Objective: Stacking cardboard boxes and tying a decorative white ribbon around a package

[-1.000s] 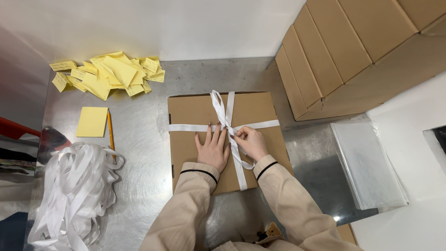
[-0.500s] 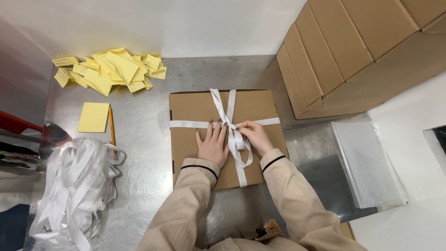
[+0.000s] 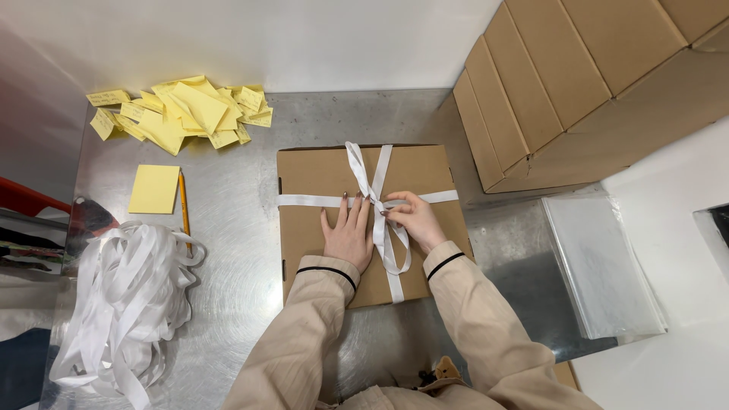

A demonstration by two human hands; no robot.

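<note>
Head view: left hand flat on box, right hand pinching ribbon, sticky notes well apart

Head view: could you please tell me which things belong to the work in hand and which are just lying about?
In use: left hand, right hand, white ribbon, cardboard box.
Lying about: ribbon pile, yellow notes, notepad, pencil, stacked boxes, clear sheets.

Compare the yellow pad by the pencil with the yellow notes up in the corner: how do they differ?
The yellow pad is one neat square, lying flat beside the pencil; the yellow notes are many loose sheets heaped at angles. The pad's top looks blank; several notes bear handwriting. The pad lies nearer the ribbon heap; the notes lie by the wall. Both are pale yellow paper on the metal table.
</note>
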